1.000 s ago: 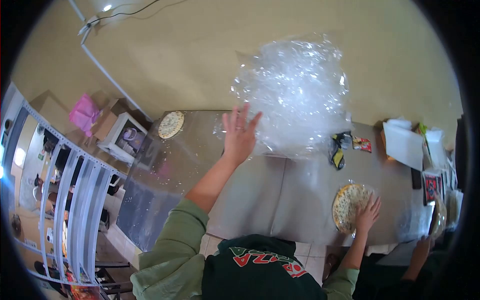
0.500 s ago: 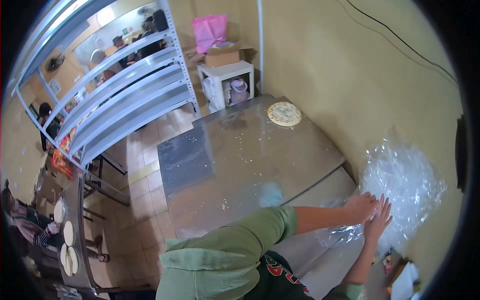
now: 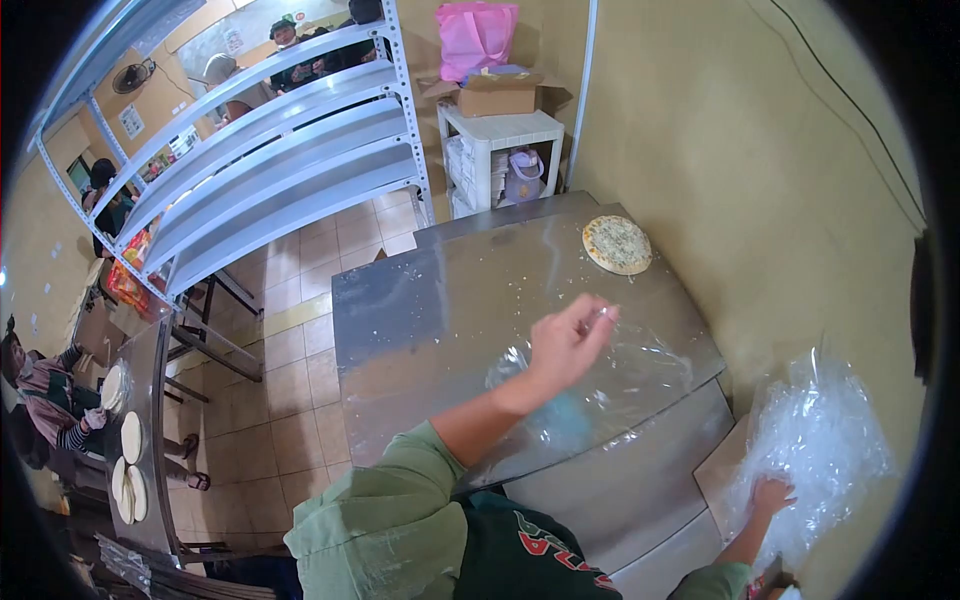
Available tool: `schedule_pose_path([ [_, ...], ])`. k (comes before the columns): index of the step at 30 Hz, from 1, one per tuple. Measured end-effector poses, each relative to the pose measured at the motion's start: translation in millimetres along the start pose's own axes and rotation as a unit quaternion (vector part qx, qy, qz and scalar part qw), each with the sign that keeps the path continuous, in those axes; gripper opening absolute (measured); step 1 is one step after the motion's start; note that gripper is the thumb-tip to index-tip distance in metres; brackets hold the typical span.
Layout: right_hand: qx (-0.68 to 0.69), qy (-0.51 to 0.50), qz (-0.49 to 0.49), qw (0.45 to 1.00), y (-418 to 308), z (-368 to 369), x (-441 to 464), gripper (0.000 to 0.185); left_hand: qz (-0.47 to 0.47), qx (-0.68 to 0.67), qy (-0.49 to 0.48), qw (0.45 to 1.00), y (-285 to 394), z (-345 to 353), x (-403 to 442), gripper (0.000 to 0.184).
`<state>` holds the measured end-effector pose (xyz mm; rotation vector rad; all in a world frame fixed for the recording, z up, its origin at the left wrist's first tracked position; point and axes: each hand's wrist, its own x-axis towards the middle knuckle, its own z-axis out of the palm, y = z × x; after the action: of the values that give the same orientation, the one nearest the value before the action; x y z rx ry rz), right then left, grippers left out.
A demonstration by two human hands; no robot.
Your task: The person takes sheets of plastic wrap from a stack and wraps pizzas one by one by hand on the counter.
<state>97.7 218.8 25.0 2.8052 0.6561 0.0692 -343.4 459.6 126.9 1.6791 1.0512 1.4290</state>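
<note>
My left hand (image 3: 572, 343) is pinched on the edge of a clear plastic bag (image 3: 600, 400), which spreads over the metal table (image 3: 470, 290) beneath and beside it. A round pizza (image 3: 616, 245) with a pale, flecked topping lies near the far right corner of the table, beyond this hand. At the right, my right hand (image 3: 772, 496) rests with its fingers apart against a big pile of clear plastic bags (image 3: 820, 440) beside the wall.
Crumbs dot the table. Beyond it are a white stand (image 3: 500, 135) with a cardboard box (image 3: 498, 98) and a pink bag (image 3: 476, 40). A metal shelf (image 3: 280, 150) rises at upper left. On the far left, a co-worker (image 3: 50, 395) is at another table (image 3: 150, 430) with several dough rounds.
My left hand has moved left from the pile with a bag, away from my right hand. My right hand stays by the pile. The view has shifted slightly.
</note>
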Motion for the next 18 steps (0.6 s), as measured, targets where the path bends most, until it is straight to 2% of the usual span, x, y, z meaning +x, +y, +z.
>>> schedule_pose_path([
  [1, -0.02, -0.029, 0.013, 0.999, -11.4, -22.9, -5.0, 0.054, 0.01, 0.036, 0.016, 0.999, -0.2, -7.6, 4.4, 0.009],
  [3, -0.048, -0.093, -0.019, 0.994, -8.9, -38.6, -10.8, 0.065, 0.097, 0.11, 0.061, 0.987, -0.4, -16.6, 11.9, 0.013],
  [5, 0.049, -0.021, -0.061, 0.997, -0.2, -44.4, -33.4, 0.062, 0.165, 0.164, 0.071, 0.97, 2.6, -16.0, 13.0, 0.014],
  [7, 0.139, 0.079, -0.145, 0.976, -2.8, -62.3, -76.8, 0.053, 0.214, 0.193, 0.043, 0.957, 10.2, -10.3, 8.4, 0.013],
  [8, 0.228, 0.132, -0.185, 0.947, -17.3, -88.0, -111.3, 0.047, 0.236, 0.201, 0.02, 0.95, 13.9, -5.6, 4.2, 0.012],
  [9, 0.327, 0.129, -0.222, 0.909, -34.8, -115.8, -147.1, 0.045, 0.261, 0.207, -0.004, 0.943, 18.3, 0.3, -2.8, 0.011],
  [10, 0.452, 0.092, -0.285, 0.84, -48.3, -131.4, -171.2, 0.049, 0.275, 0.207, -0.024, 0.939, 23.1, 8.6, -10.6, 0.012],
  [11, 0.499, 0.059, -0.33, 0.799, -58.1, -137.3, -188.4, 0.058, 0.291, 0.204, -0.043, 0.934, 28.3, 18.6, -19.0, 0.013],
  [12, 0.472, 0.104, -0.385, 0.786, -67.1, -127.2, -195.3, 0.065, 0.306, 0.201, -0.06, 0.929, 34.1, 28.2, -27.4, 0.015],
  [14, 0.496, 0.117, -0.38, 0.772, -82.5, -118.7, -207.1, 0.07, 0.319, 0.166, -0.101, 0.928, 46.7, 42.3, -46.3, 0.014],
  [16, 0.584, 0.107, -0.326, 0.736, -82.0, -105.3, -208.4, 0.052, 0.339, 0.128, -0.131, 0.923, 62.8, 50.8, -63.2, 0.012],
  [18, 0.679, -0.093, -0.215, 0.695, -61.0, -73.9, -207.7, 0.033, 0.342, 0.089, -0.119, 0.928, 62.6, 61.8, -75.6, 0.012],
])
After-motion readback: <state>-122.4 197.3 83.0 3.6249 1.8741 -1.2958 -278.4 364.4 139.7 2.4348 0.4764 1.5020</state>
